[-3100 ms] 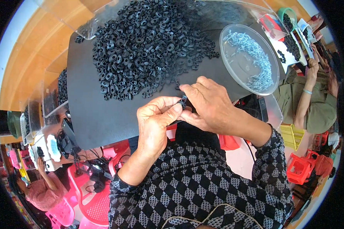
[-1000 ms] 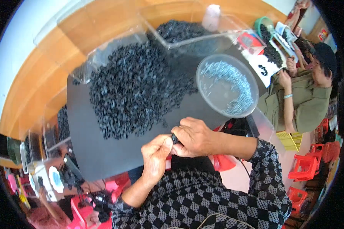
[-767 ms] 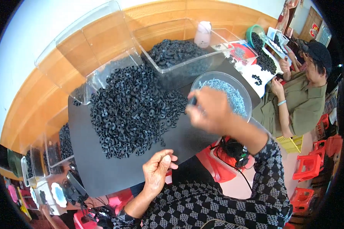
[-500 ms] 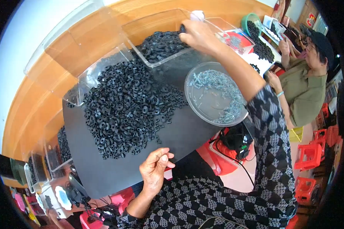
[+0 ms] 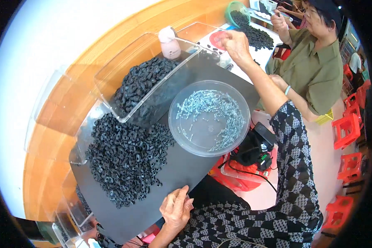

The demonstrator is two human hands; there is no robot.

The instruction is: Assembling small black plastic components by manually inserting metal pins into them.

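Note:
My right hand (image 5: 237, 46) is stretched to the far right beside a red round dish (image 5: 218, 39), fingers drawn together; anything between them is hidden. My left hand (image 5: 177, 208) rests by the near edge of the dark grey tabletop (image 5: 140, 217), fingers curled in, and I cannot make out what they hold. Between the hands stands a round clear tub (image 5: 211, 153) with many small metal springs (image 5: 231, 120) in it. Left of it lies a big heap of small black plastic parts (image 5: 124, 161). A clear rectangular bin (image 5: 153, 91) holds more black parts (image 5: 142, 80).
A pink bottle with a white top (image 5: 170, 46) stands at the bin. At the right, a co-worker in a green shirt (image 5: 314, 66) sits by a white table with black parts (image 5: 258, 38) and a green basket (image 5: 238, 13). Red stools (image 5: 345, 131) stand on the floor.
My right hand has gone from above the bin, where a black piece showed at its fingers, to the red dish. My left hand's fingers have curled in more. The view has swung.

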